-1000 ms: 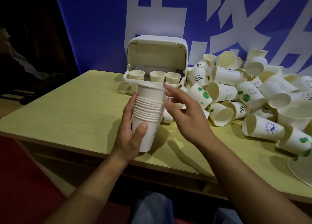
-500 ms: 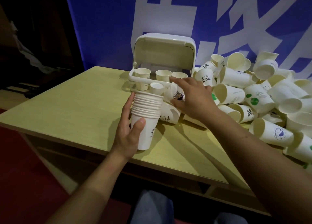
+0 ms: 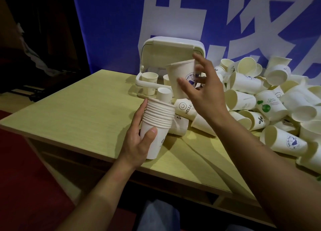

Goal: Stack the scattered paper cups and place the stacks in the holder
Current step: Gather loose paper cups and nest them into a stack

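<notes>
My left hand (image 3: 139, 142) grips a stack of white paper cups (image 3: 159, 119), standing upright just above the table's front edge. My right hand (image 3: 203, 95) holds a single paper cup (image 3: 182, 79) with a blue logo, raised above and slightly right of the stack, mouth tilted up and left. Behind them stands the white cup holder (image 3: 144, 82) with its lid open, with cups in its slots. A big pile of scattered paper cups (image 3: 271, 100) covers the right side of the table.
The light wooden table (image 3: 83, 109) has bare room on its left half. A blue and white banner (image 3: 112, 22) hangs behind the table. An upturned small cup (image 3: 164, 93) stands just behind the stack. Dark room space lies to the left.
My right hand went from the stack's top into the pile, took a single cup and lifted it above the stack. My left hand kept hold of the stack.
</notes>
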`<state>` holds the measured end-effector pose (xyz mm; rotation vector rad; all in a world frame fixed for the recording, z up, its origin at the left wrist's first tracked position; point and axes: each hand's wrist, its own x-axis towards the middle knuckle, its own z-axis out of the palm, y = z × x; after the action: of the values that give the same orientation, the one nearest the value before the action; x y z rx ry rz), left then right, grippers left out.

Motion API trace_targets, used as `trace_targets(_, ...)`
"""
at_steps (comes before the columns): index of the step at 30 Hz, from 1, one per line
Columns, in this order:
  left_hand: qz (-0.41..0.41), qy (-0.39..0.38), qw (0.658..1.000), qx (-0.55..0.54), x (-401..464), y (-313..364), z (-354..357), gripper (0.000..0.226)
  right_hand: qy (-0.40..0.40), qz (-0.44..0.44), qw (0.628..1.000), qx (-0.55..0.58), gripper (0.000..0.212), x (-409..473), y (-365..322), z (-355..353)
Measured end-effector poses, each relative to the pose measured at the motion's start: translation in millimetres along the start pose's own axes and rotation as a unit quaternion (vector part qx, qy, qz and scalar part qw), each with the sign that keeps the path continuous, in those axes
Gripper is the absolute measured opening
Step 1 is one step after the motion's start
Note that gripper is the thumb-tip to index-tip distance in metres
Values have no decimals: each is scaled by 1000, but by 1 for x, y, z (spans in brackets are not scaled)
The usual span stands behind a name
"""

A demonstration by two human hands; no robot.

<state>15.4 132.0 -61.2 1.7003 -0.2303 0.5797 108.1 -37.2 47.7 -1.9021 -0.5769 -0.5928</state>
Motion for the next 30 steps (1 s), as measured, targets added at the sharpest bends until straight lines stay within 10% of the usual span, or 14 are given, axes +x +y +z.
trace_targets(13, 14, 30, 999, -4, 1, -5, 0, 71, -83, 28, 996, 35, 41, -47, 1, 31)
trace_targets(30, -9, 158, 979, -129, 7, -10, -5, 75, -254, -11, 914, -316, 60, -42, 28, 41)
